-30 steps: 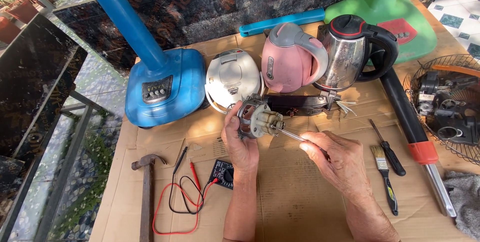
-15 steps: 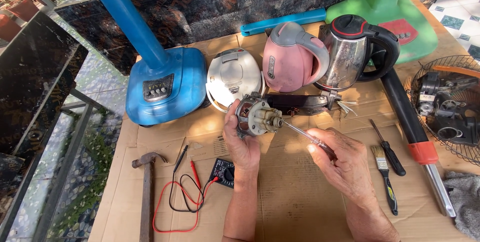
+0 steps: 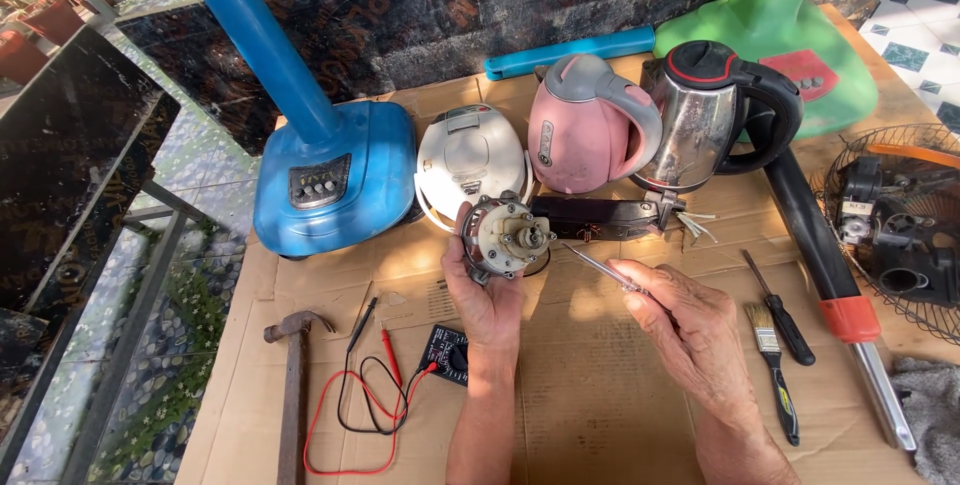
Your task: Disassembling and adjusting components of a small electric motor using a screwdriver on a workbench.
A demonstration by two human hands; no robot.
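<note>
The left hand [image 3: 487,297] grips a small round motor [image 3: 503,237] from below, holding it upright above the cardboard-covered worktop [image 3: 600,415]. The right hand [image 3: 690,330] pinches a thin screwdriver [image 3: 600,267], its tip just beside the motor. Behind stand two kettles, one pink [image 3: 590,125], one steel [image 3: 710,115], and two fan bases, blue [image 3: 335,180] and green [image 3: 790,55].

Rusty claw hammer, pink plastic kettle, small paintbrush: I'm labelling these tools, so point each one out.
Rusty claw hammer [image 3: 294,400]: head view, on its handle.
Pink plastic kettle [image 3: 580,135]: head view, on its body.
Small paintbrush [image 3: 766,337]: head view, on its ferrule.
</note>
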